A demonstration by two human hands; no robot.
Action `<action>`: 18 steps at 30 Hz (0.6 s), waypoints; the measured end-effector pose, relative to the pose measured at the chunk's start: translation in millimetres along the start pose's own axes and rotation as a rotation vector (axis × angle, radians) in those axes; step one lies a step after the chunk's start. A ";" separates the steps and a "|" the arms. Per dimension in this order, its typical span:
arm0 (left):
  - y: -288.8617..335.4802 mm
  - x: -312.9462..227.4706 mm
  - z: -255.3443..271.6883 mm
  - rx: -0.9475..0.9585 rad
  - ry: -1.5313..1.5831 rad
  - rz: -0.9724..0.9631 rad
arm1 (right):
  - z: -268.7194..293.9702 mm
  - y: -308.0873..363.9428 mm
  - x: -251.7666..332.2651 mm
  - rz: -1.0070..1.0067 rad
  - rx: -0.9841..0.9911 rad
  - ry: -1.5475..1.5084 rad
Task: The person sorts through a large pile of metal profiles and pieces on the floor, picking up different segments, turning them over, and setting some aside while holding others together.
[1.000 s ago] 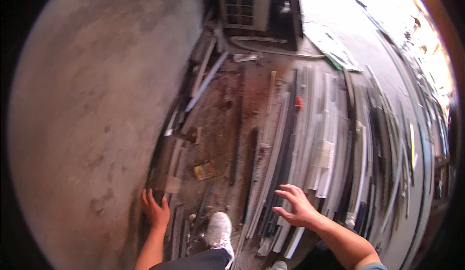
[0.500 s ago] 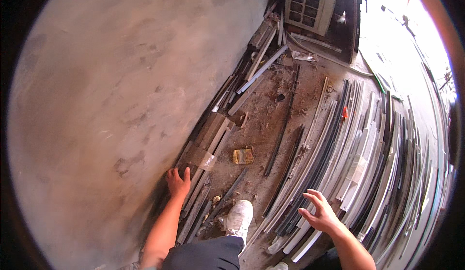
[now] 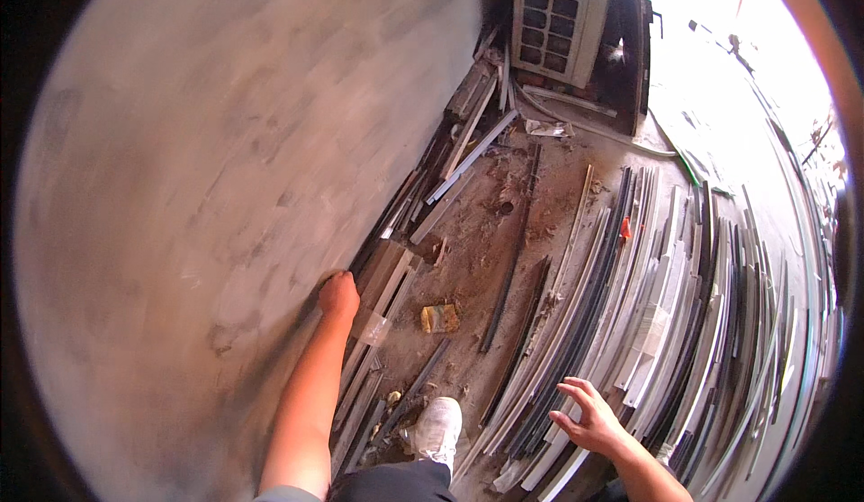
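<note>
My left hand point(image 3: 339, 295) is at the foot of the wall, by the outer side of a taped bundle of long brown strips point(image 3: 383, 273). Its fingers look curled in; whatever they may hold is hidden behind the hand. Clear tape point(image 3: 372, 327) wraps the bundle near my wrist. On the other side, my right hand point(image 3: 589, 419) hovers with fingers spread and nothing in it. Below it lie long pale and dark strips point(image 3: 576, 345), side by side on the floor.
The plastered wall point(image 3: 225, 160) rises on the left. My white shoe point(image 3: 438, 428) stands between the bundle and the strips. A small yellowish packet point(image 3: 439, 318) lies on the dirty floor. At the back are a panelled frame point(image 3: 551, 21) and a hose point(image 3: 621, 143).
My left hand has moved forward along the wall beside the bundle, and its fingers have curled in. My right hand stays spread, slightly lower in view. The view has shifted a little.
</note>
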State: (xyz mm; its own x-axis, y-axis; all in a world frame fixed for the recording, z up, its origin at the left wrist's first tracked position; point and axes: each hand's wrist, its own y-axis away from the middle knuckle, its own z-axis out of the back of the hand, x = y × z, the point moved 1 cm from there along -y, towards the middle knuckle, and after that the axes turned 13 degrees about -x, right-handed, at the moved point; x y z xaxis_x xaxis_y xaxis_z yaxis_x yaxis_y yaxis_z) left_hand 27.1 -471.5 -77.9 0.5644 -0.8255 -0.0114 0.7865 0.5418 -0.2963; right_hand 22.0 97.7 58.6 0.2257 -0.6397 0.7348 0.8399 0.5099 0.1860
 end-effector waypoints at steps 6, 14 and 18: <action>-16.6 -15.9 0.4 0.068 -0.090 0.032 | 12.7 14.4 -9.9 -0.030 -0.018 0.031; -15.7 -2.3 40.4 0.002 0.246 0.148 | 5.2 11.2 -7.0 -0.048 -0.018 0.023; 4.7 -18.5 44.0 0.149 0.854 0.368 | -3.6 5.5 -0.6 0.043 -0.053 -0.013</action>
State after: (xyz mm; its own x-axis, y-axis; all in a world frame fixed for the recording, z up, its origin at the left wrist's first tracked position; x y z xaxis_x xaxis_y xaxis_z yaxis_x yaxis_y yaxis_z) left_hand 31.4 -446.8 -37.0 0.4554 -0.4032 -0.7938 0.6527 0.7576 -0.0104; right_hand 28.2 98.8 56.8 0.2556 -0.6102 0.7499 0.8549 0.5048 0.1195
